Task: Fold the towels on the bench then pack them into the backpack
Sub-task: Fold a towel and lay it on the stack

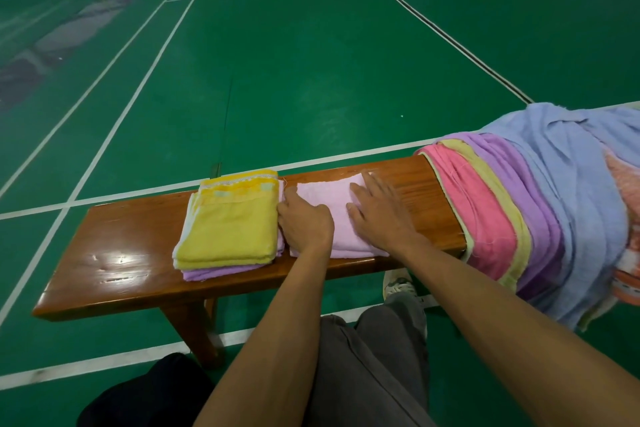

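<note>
The glossy wooden worktop (121,253) carried a folded pink terry towel (337,215), rectangular and flat, at its middle; the left hand (304,222) and right hand (379,213) pressed on it with the grip of each spread flat; a folded yellow towel (230,229) topped a lilac towel (221,271) just beside; unfolded towels (519,208) draped the right end.

Both arms are extended forward; left hand (304,224) and right hand (379,211) are laid palm-down (fingers relaxed).
</note>
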